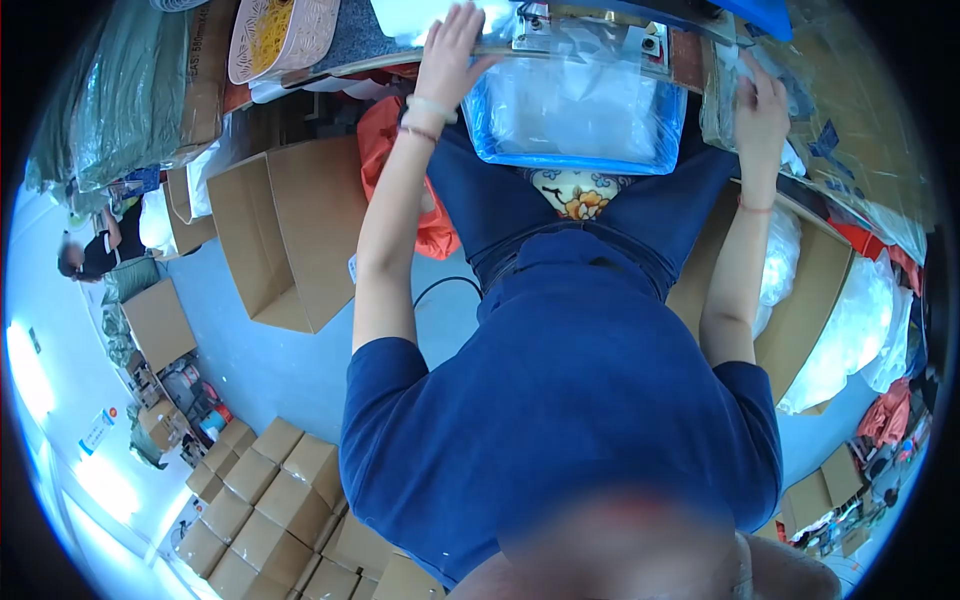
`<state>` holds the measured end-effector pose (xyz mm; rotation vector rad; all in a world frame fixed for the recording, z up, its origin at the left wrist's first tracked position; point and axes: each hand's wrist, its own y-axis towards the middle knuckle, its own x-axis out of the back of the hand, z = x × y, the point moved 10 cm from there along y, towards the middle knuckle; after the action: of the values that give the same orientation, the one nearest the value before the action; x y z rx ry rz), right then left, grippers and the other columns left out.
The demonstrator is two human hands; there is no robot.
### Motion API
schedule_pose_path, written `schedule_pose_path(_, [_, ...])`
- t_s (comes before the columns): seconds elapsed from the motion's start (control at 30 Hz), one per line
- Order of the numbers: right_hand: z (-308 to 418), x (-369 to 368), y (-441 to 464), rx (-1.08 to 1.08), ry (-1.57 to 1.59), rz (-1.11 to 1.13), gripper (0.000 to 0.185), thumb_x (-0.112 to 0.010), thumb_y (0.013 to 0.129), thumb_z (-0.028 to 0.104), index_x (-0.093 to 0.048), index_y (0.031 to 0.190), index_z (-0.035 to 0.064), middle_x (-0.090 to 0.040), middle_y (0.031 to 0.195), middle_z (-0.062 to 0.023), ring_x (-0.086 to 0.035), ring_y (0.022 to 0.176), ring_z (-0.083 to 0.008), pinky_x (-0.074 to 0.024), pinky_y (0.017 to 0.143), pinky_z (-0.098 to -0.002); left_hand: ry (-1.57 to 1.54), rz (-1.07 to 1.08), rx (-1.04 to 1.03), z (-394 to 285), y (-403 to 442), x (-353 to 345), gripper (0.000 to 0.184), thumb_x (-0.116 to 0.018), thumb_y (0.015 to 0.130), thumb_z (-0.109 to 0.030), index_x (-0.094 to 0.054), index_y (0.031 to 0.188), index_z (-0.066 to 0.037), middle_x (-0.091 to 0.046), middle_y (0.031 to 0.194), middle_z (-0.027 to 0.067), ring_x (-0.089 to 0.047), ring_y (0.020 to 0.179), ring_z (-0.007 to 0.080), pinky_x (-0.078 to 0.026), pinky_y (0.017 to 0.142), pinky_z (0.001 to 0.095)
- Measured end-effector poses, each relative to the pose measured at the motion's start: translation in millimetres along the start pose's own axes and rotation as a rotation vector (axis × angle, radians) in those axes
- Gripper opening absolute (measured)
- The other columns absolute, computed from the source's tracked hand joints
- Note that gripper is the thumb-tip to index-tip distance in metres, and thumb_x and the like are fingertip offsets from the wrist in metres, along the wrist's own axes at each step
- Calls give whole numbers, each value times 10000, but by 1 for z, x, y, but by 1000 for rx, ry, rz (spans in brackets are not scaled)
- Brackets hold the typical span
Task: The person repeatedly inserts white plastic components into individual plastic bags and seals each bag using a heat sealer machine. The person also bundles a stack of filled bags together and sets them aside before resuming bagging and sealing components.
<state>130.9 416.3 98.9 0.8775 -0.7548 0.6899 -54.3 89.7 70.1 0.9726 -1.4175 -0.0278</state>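
My left hand (pixel 455 48) lies at the upper middle with its fingers stretched out, over white, shiny plastic (pixel 405 22) on the worktop. Over at the upper right, my right hand (pixel 762 105) touches a stack of clear plastic bags (pixel 714 100); its fingers are bent and slightly apart, and nothing plainly sits in its grasp. Between the hands, a blue-lined tray (pixel 570 160) holds clear plastic bags (pixel 575 110) above my lap. Metal fittings (pixel 533 32) of a machine stand at the worktop edge, just beyond the tray.
A pink basket (pixel 238 50) holds yellow bands. Open cardboard boxes (pixel 290 230) stand on both sides of me, one with clear bags (pixel 782 260). Stacked cartons (pixel 270 500) are at the lower left. Another person (pixel 100 250) is at the far left.
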Motion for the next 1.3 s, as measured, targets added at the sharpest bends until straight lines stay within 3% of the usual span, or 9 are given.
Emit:
schedule_pose_path(0.2, [75,26,-20,87,368,120,270,-614,935,88,-678,1195,118,-654,1147,-83,-621,1010,-185,-495,856,-286,-159,-19,298,35,-35,29,139,-686,846,-126,-746,968,-95,-738,982,68,-695,972,212,-491,886,339])
schedule_pose_path(0.27, [105,-2,-41,-40,579,260,244,-677,907,117,-690,1146,72,-693,1095,-59,-633,960,-142,-491,849,-262,-489,138,712,38,-42,25,152,-720,834,-136,-758,969,-77,-742,916,97,-716,848,166,-526,778,295])
schedule_pose_path(0.43, [166,10,-21,4,773,244,214,-732,876,142,-714,1070,54,-699,981,-15,-591,838,-75,-480,768,-228,-876,197,710,-18,-28,38,229,-774,814,-128,-738,988,16,-730,827,35,-613,750,47,-498,694,210])
schedule_pose_path(0.57, [191,15,-8,229,706,252,225,-732,870,148,-713,1075,58,-697,999,-39,-590,831,-99,-479,749,-241,-960,259,681,-46,-17,39,203,-750,846,-128,-741,1002,1,-739,894,53,-629,791,54,-500,750,214])
schedule_pose_path(0.7, [197,11,-1,420,439,508,235,-653,907,211,-690,1059,36,-696,988,-121,-642,899,-275,-490,795,-336,-1237,555,658,-77,-21,23,221,-721,883,-147,-729,1024,23,-738,932,99,-681,863,119,-531,819,248])
schedule_pose_path(0.87, [169,-36,-13,350,342,710,259,-669,901,238,-689,1088,60,-704,964,-107,-663,906,-227,-496,802,-308,-1658,826,884,-99,-51,-31,246,-686,912,-151,-706,1069,38,-730,990,149,-705,916,181,-544,869,292])
schedule_pose_path(0.93, [142,-25,3,5,564,536,273,-676,907,258,-692,1111,76,-716,962,-73,-671,889,-150,-499,786,-265,-1529,714,843,-87,-45,-41,234,-698,900,-138,-709,1053,39,-730,996,143,-702,930,179,-538,881,284])
schedule_pose_path(1.07, [127,-22,4,-90,690,407,265,-687,919,283,-713,1121,113,-712,936,-17,-637,862,-83,-492,765,-230,-1361,565,831,-70,-37,-42,224,-726,879,-144,-726,1015,34,-734,978,114,-689,926,150,-519,885,256])
schedule_pose_path(1.3, [152,-30,5,223,560,518,272,-656,930,303,-698,1079,80,-688,867,-69,-636,805,-174,-487,735,-297,-1272,518,785,-73,-31,-32,210,-728,878,-142,-733,995,33,-736,967,93,-678,904,129,-515,866,245])
